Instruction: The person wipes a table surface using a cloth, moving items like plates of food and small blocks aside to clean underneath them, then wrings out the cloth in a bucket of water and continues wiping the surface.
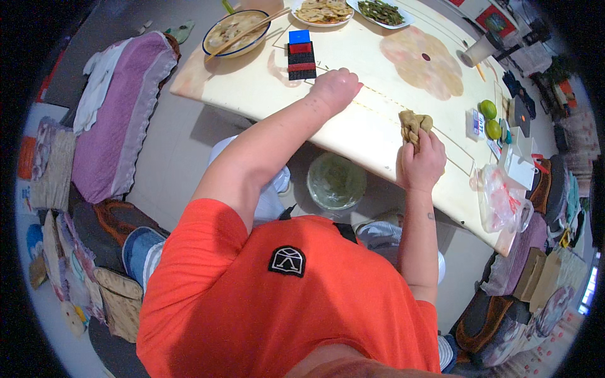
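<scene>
My left hand (pixel 337 89) rests closed on the pale table (pixel 359 129), near its front edge. A speck of red shows at its fingers; what they hold, if anything, is hidden. Just beyond and left of that hand lies a black strip-shaped object (pixel 301 65) with red bands and a blue end. A crumpled brown cloth (pixel 413 124) is gripped in my right hand (pixel 423 160), pressed against the tabletop to the right.
Along the far side stand a bowl (pixel 244 51) with chopsticks across it and plates of food. Two green limes (pixel 488 109), a white box (pixel 518 157) and a plastic bag (pixel 496 195) sit at the right. Below the table edge is a lined bin (pixel 336 181).
</scene>
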